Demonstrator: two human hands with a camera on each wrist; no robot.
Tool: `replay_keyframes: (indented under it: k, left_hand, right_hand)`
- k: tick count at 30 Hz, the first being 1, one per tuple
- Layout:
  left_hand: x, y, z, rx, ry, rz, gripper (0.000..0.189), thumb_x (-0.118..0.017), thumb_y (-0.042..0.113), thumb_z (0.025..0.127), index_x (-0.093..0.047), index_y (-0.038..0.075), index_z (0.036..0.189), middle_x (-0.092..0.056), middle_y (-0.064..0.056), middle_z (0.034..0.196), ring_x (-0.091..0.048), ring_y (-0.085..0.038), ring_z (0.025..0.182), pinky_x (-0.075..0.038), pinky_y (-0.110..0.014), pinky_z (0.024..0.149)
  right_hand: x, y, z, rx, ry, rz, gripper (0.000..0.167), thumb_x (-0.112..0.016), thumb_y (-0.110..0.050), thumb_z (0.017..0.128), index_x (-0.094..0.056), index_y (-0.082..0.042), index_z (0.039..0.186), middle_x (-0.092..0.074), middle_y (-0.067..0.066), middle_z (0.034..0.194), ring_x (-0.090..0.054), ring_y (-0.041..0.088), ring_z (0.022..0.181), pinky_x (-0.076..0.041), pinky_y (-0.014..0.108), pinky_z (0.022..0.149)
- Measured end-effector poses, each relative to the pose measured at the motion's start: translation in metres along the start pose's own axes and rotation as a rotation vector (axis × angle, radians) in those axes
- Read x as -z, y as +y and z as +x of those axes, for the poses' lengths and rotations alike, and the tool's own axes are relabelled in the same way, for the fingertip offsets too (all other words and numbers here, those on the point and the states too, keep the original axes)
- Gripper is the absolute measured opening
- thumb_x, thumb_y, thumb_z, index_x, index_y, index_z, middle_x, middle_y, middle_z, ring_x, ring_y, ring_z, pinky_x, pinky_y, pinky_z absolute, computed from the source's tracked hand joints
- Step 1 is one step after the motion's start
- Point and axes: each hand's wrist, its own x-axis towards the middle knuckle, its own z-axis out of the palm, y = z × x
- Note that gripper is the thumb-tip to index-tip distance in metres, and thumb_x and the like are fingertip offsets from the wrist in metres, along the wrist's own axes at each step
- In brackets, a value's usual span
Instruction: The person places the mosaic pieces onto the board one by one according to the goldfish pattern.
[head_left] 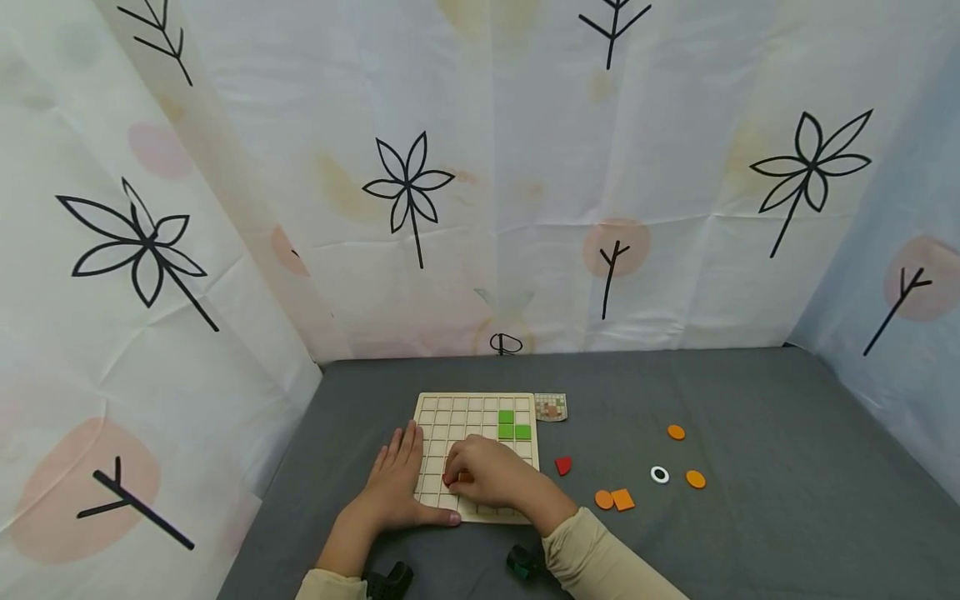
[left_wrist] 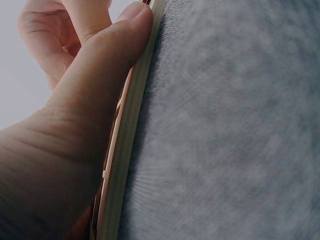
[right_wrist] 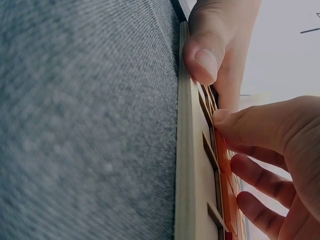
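A pale wooden grid board (head_left: 442, 408) lies on the grey cloth. My left hand (head_left: 393, 492) rests along its left edge, fingers straight, thumb on the front edge; the left wrist view shows this thumb (left_wrist: 132, 30) close up. Over the board's lower left part, my right hand (head_left: 491, 473) bends its fingers down and pinches a small red piece (head_left: 446, 480). An orange piece (head_left: 466, 477) shows beneath that hand. In the right wrist view, the thumb (right_wrist: 250, 122) touches the row of orange pieces (right_wrist: 227, 195) in the board. Green squares (head_left: 506, 431) fill several cells at upper right.
A small pattern card (head_left: 551, 407) touches the board's upper right corner. To the right lie a red piece (head_left: 563, 466), an orange disc (head_left: 603, 500) beside an orange square (head_left: 622, 499), a white ring (head_left: 659, 474) and further orange discs (head_left: 695, 479). Printed curtains (head_left: 487, 292) stand behind.
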Motion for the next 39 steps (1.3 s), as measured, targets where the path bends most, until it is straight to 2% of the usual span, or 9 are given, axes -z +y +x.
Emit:
replay_keyframes:
  k: [8, 12, 20, 27, 34, 39]
  left_hand:
    - [0.000, 0.001, 0.000, -0.003, 0.001, 0.000, 0.157, -0.081, 0.088, 0.065, 0.000, 0.005, 0.171, 0.008, -0.014, 0.179, 0.006, -0.039, 0.167, -0.005, -0.065, 0.132]
    - [0.001, 0.002, 0.000, -0.005, 0.009, 0.001, 0.157, -0.081, 0.088, 0.064, -0.001, 0.005, 0.171, 0.007, -0.014, 0.180, 0.005, -0.039, 0.167, -0.005, -0.065, 0.133]
    - [0.001, 0.001, -0.001, -0.005, 0.016, -0.005, 0.158, -0.082, 0.088, 0.063, -0.002, 0.004, 0.171, 0.006, -0.015, 0.180, 0.004, -0.040, 0.167, -0.006, -0.064, 0.133]
    - [0.000, 0.003, -0.002, 0.007, 0.014, -0.006, 0.159, -0.082, 0.088, 0.062, -0.004, 0.003, 0.171, 0.003, -0.016, 0.180, 0.002, -0.041, 0.167, -0.007, -0.065, 0.133]
    - [0.003, 0.005, -0.004, 0.009, 0.007, -0.012, 0.158, -0.084, 0.085, 0.063, -0.004, 0.001, 0.171, 0.002, -0.017, 0.180, -0.001, -0.042, 0.167, -0.008, -0.066, 0.132]
    - [0.002, 0.003, -0.003, 0.005, 0.008, -0.008, 0.158, -0.083, 0.086, 0.063, -0.003, 0.003, 0.171, 0.003, -0.016, 0.180, 0.000, -0.042, 0.167, -0.008, -0.066, 0.132]
  right_hand:
    - [0.000, 0.001, -0.001, -0.020, -0.030, -0.004, 0.008, -0.079, -0.022, 0.099, -0.086, -0.020, 0.103, -0.076, -0.012, 0.105, -0.067, 0.004, 0.103, -0.055, 0.023, 0.098]
    - [0.000, 0.002, -0.002, -0.002, -0.043, -0.015, 0.009, -0.077, -0.022, 0.100, -0.085, -0.019, 0.104, -0.078, -0.011, 0.107, -0.068, 0.005, 0.105, -0.055, 0.023, 0.100]
    - [0.013, 0.003, -0.017, 0.003, -0.015, 0.053, 0.009, -0.076, -0.017, 0.100, -0.085, -0.015, 0.101, -0.077, -0.006, 0.108, -0.069, 0.007, 0.104, -0.056, 0.024, 0.098]
    - [0.032, 0.017, -0.050, -0.015, 0.055, 0.170, 0.009, -0.074, -0.015, 0.101, -0.083, -0.014, 0.102, -0.075, -0.003, 0.111, -0.068, 0.011, 0.107, -0.058, 0.030, 0.096]
    - [0.056, 0.037, -0.096, -0.006, 0.179, 0.232, 0.005, -0.078, -0.010, 0.098, -0.081, -0.012, 0.100, -0.072, -0.001, 0.106, -0.069, 0.019, 0.097, -0.061, 0.038, 0.083]
    - [0.073, 0.057, -0.132, -0.081, 0.225, 0.241, 0.009, -0.077, -0.008, 0.098, -0.080, -0.015, 0.102, -0.071, -0.003, 0.106, -0.067, 0.015, 0.097, -0.060, 0.041, 0.081]
